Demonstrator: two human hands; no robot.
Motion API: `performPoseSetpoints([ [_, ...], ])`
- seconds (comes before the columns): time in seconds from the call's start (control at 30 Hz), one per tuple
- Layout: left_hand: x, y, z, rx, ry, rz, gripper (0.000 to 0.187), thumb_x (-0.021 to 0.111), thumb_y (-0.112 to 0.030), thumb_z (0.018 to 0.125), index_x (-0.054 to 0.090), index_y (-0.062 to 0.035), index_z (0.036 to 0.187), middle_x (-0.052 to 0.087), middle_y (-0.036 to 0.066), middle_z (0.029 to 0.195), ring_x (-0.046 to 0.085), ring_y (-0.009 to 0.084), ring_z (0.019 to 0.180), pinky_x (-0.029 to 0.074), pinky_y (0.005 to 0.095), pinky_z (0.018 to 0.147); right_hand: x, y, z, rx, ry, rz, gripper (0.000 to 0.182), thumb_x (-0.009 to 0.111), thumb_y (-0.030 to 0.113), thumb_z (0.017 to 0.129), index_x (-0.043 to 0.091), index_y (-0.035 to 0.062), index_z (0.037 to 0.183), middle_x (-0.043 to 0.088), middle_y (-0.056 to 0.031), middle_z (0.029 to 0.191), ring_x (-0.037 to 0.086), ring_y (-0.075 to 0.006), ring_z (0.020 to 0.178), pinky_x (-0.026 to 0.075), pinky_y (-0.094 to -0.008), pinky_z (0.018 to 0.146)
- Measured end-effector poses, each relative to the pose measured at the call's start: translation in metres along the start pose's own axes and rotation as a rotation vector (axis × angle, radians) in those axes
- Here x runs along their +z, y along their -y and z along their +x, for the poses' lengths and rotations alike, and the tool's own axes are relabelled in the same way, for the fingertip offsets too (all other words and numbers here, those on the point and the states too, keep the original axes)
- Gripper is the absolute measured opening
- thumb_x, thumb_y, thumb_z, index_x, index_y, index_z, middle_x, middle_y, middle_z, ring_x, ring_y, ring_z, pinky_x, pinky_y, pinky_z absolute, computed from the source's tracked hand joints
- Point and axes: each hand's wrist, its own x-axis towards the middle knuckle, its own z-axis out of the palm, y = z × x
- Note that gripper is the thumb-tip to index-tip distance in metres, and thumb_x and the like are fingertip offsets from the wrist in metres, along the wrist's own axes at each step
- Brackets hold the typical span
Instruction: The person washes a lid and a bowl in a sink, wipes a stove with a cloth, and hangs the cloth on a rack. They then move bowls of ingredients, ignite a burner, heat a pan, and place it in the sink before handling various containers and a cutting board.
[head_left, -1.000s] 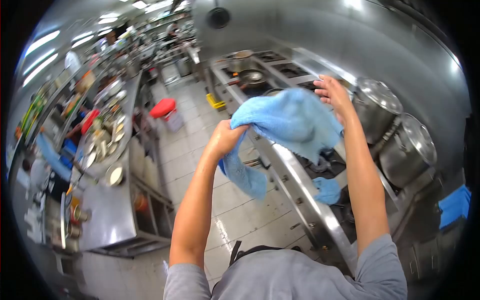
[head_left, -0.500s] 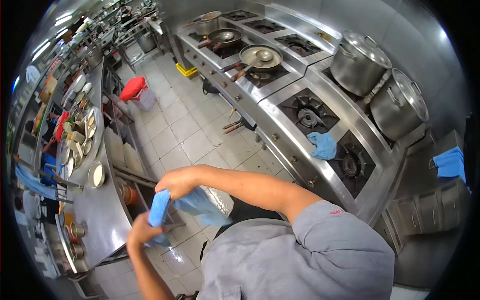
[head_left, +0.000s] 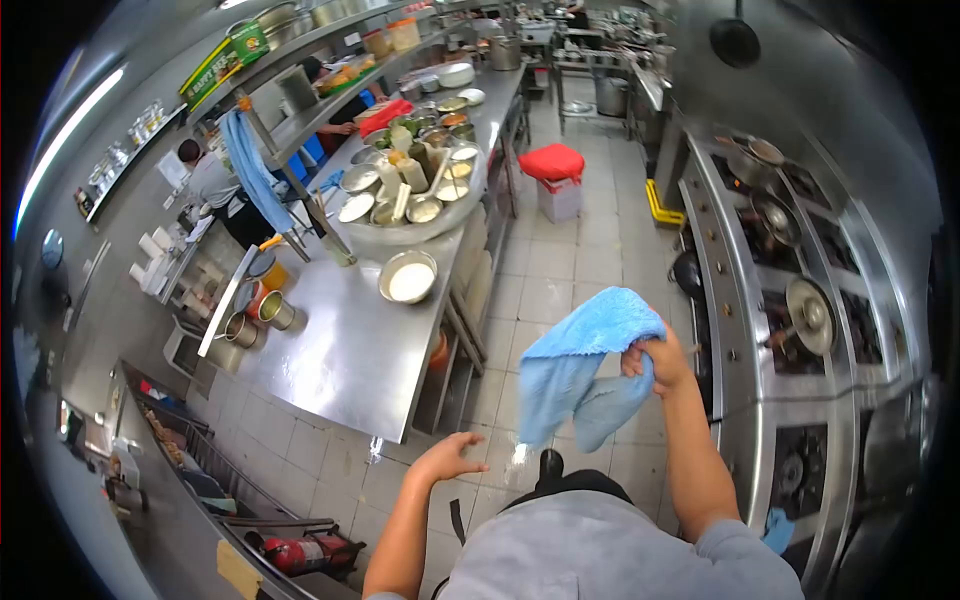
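A light blue cleaning cloth (head_left: 585,340) hangs in loose folds from my right hand (head_left: 660,362), whose fingers are closed around one end of it. My left hand (head_left: 450,460) is empty, its fingers apart, in the air near the front corner of the steel worktable (head_left: 345,365). Between my two hands the free end of the cloth droops over the tiled floor, touching neither the table nor the stove. A second blue cloth (head_left: 778,530) lies at the stove's edge on the lower right.
The stove (head_left: 722,290) lines the right side, with a pan (head_left: 810,310) and pots on it. On the worktable are a bowl of white contents (head_left: 408,278) and several food containers. A white bin with a red cover (head_left: 556,195) stands in the aisle. A fire extinguisher (head_left: 300,552) is lower left.
My view has swung left toward the worktable. My left hand has let go of the cloth and moved apart from it, while the right keeps hold and the cloth has unfolded.
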Motion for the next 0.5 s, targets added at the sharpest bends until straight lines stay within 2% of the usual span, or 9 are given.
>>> performPoseSetpoints([
  [0.03, -0.013, -0.012, 0.003, -0.003, -0.023, -0.010, 0.077, 0.083, -0.032, 0.068, 0.050, -0.0034, 0.131, 0.053, 0.016, 0.130, 0.051, 0.0269, 0.120, 0.041, 0.0360, 0.100, 0.014, 0.010, 0.016, 0.039, 0.033, -0.125, 0.037, 0.058, -0.001, 0.078, 0.049, 0.0048, 0.114, 0.059, -0.0059, 0.076, 0.056, -0.0113, 0.055, 0.046, -0.0269, 0.048],
  [0.17, -0.072, -0.081, 0.017, 0.304, -0.504, -0.315, 0.114, 0.089, -0.029, 0.061, 0.019, -0.0061, 0.148, 0.029, 0.016, 0.150, 0.033, 0.0317, 0.136, 0.033, 0.0456, 0.108, 0.061, -0.001, 0.095, 0.217, 0.240, -0.551, 0.042, 0.061, -0.002, 0.077, 0.049, 0.0069, 0.116, 0.059, -0.0036, 0.076, 0.054, -0.0097, 0.054, 0.045, -0.0256, 0.050],
  [0.2, -0.086, -0.104, 0.016, 0.402, -0.568, -0.289, 0.116, 0.089, -0.031, 0.060, 0.018, -0.0073, 0.149, 0.026, 0.015, 0.151, 0.033, 0.0308, 0.136, 0.033, 0.0453, 0.108, 0.082, 0.001, 0.111, 0.345, 0.312, -0.696, 0.043, 0.065, 0.000, 0.075, 0.051, 0.0079, 0.115, 0.060, -0.0032, 0.084, 0.059, -0.0106, 0.068, 0.048, -0.0262, 0.061],
  [0.23, -0.095, -0.120, 0.019, 0.498, -0.636, -0.258, 0.117, 0.089, -0.032, 0.059, 0.018, -0.0085, 0.149, 0.023, 0.014, 0.152, 0.033, 0.0300, 0.136, 0.034, 0.0450, 0.107, 0.098, -0.005, 0.123, 0.362, 0.362, -0.694, 0.043, 0.065, 0.000, 0.075, 0.051, 0.0079, 0.115, 0.060, -0.0032, 0.084, 0.059, -0.0106, 0.068, 0.048, -0.0262, 0.061],
  [0.27, -0.101, -0.124, 0.028, 0.601, -0.679, -0.267, 0.117, 0.090, -0.029, 0.058, 0.018, -0.0082, 0.149, 0.024, 0.014, 0.152, 0.030, 0.0302, 0.138, 0.033, 0.0428, 0.107, 0.113, -0.013, 0.136, 0.259, 0.521, -0.760, 0.044, 0.067, 0.002, 0.074, 0.052, 0.0074, 0.115, 0.060, -0.0031, 0.090, 0.059, -0.0109, 0.078, 0.048, -0.0266, 0.069],
  [0.33, -0.119, -0.140, 0.033, 0.571, -0.771, -0.261, 0.098, 0.084, -0.022, 0.066, 0.027, -0.0057, 0.145, 0.039, 0.015, 0.144, 0.041, 0.0275, 0.131, 0.037, 0.0370, 0.104, 0.138, -0.021, 0.162, 0.202, 0.715, -0.747, 0.047, 0.071, 0.007, 0.072, 0.052, 0.0051, 0.115, 0.060, -0.0035, 0.102, 0.055, -0.0112, 0.100, 0.045, -0.0280, 0.088],
  [0.37, -0.131, -0.140, 0.035, 0.494, -0.792, -0.285, 0.089, 0.081, -0.019, 0.070, 0.033, -0.0049, 0.143, 0.045, 0.016, 0.140, 0.046, 0.0263, 0.128, 0.039, 0.0348, 0.103, 0.147, -0.020, 0.176, 0.200, 0.752, -0.744, 0.047, 0.071, 0.007, 0.072, 0.052, 0.0051, 0.115, 0.060, -0.0035, 0.102, 0.055, -0.0112, 0.100, 0.045, -0.0280, 0.088],
  [0.43, -0.161, -0.117, 0.040, 0.328, -0.774, -0.404, 0.049, 0.075, -0.013, 0.073, 0.057, -0.0022, 0.118, 0.062, 0.014, 0.116, 0.060, 0.0241, 0.106, 0.046, 0.0331, 0.091, 0.160, -0.021, 0.204, 0.042, 0.763, -0.796, 0.049, 0.073, 0.009, 0.071, 0.052, 0.0032, 0.115, 0.060, -0.0033, 0.101, 0.056, -0.0117, 0.100, 0.045, -0.0284, 0.088],
  [0.5, -0.194, -0.088, 0.042, 0.438, -0.839, -0.116, 0.042, 0.074, -0.013, 0.073, 0.059, -0.0014, 0.110, 0.062, 0.013, 0.109, 0.061, 0.0236, 0.098, 0.047, 0.0331, 0.087, 0.160, -0.027, 0.235, 0.042, 0.769, -0.723, 0.049, 0.072, 0.009, 0.071, 0.052, 0.0024, 0.115, 0.061, -0.0044, 0.101, 0.058, -0.0114, 0.092, 0.048, -0.0271, 0.081],
])
